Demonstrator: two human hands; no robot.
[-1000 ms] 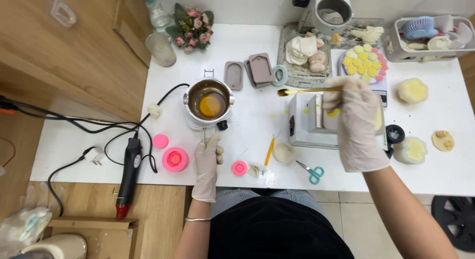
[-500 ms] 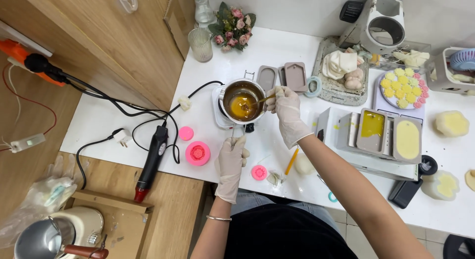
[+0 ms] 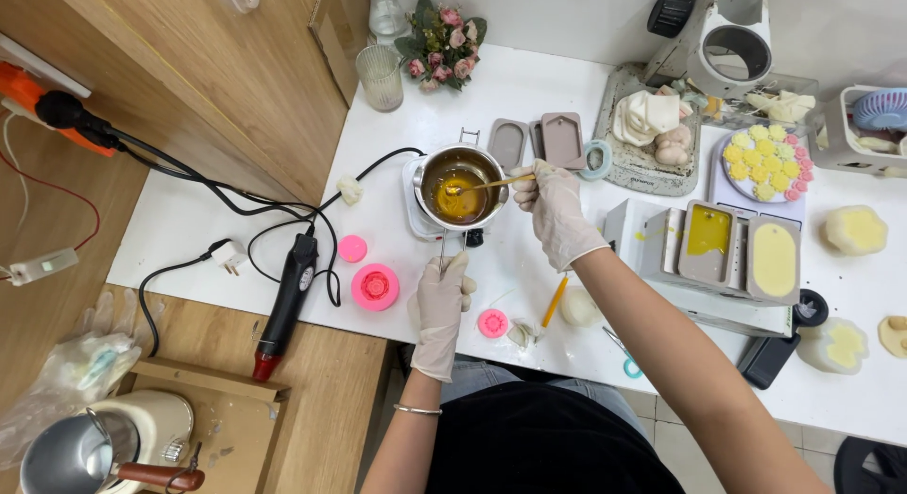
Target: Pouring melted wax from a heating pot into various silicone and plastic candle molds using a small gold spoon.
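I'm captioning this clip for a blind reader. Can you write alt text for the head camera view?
A gloved right hand dips a spoon into amber liquid in a small metal pot, whose handle the gloved left hand grips, on a cluttered white table. Filled grey moulds sit to the right.

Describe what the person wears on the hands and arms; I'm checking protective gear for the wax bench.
Both hands wear thin, whitish, slightly wrinkled disposable gloves: left hand, right hand. The gloves end at the wrists. Forearms are bare, no sleeves visible. A thin metal bangle circles the left forearm.
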